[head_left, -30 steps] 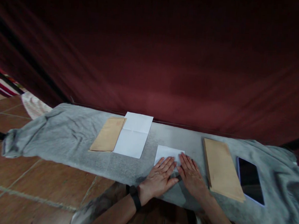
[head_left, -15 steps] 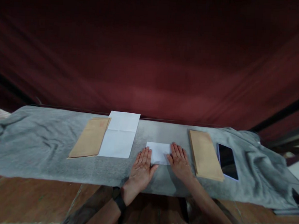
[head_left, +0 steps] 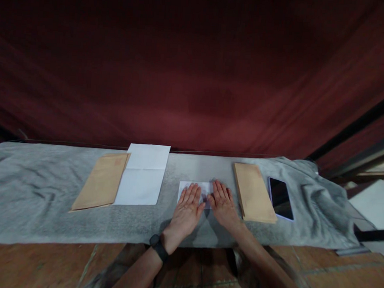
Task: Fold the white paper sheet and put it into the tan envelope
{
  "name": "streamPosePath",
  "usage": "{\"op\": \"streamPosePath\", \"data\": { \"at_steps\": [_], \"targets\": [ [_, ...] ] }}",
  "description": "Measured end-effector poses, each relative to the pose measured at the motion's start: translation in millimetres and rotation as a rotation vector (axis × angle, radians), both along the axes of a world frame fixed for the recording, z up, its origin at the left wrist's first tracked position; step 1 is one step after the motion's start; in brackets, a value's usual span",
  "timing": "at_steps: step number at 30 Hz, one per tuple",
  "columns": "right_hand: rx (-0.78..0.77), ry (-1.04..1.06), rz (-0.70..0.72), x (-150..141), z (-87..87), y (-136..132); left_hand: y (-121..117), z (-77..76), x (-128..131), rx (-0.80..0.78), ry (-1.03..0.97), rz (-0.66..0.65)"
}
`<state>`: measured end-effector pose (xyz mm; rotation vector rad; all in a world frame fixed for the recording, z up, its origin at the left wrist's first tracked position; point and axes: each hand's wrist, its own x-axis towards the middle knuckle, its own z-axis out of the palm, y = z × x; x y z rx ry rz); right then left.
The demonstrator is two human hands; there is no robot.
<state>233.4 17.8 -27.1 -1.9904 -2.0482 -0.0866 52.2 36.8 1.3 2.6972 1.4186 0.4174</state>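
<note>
A small folded sheet of white paper (head_left: pixel 184 185) lies on the grey cloth in front of me, partly covered by both hands. My left hand (head_left: pixel 187 209) rests flat over its left and middle part, fingers stretched out. On the paper's right end lies my right hand (head_left: pixel 223 205), also flat, with its fingers extended and the thumb toward the left hand. To the left, a larger white sheet (head_left: pixel 142 182) with a crease across it lies unfolded. Brown envelopes (head_left: pixel 102 181) overlap that sheet's left edge, and a second stack of brown envelopes (head_left: pixel 254 193) is just right of my right hand.
A phone (head_left: pixel 280 197) lies right of the right-hand envelopes. Grey cloth (head_left: pixel 37 194) covers the long, narrow surface and is wrinkled at both ends. Behind it hangs a dark red curtain-like backdrop (head_left: pixel 195 96). Tiled floor (head_left: pixel 39 260) shows below the front edge.
My left hand has slid from the paper's left edge onto its middle, closer to the right hand. The right hand stays on the right end. The view has turned slightly.
</note>
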Motion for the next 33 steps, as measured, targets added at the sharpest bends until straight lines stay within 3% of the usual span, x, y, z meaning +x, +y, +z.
{"op": "streamPosePath", "data": {
  "at_steps": [7,20,26,33],
  "targets": [
    [-0.058,-0.018,0.024,2,4.8,-7,7,-1.2,25,-0.092,0.019,-0.084],
    [-0.092,0.000,0.081,7,8.4,-12,24,-9.6,44,-0.067,0.012,0.024],
    [-0.073,0.011,0.089,8,7.6,-11,25,-15.5,37,-0.047,-0.008,0.118],
    [-0.061,0.008,0.075,10,6.9,-11,22,-16.4,8,-0.031,0.079,0.295]
  ]
}}
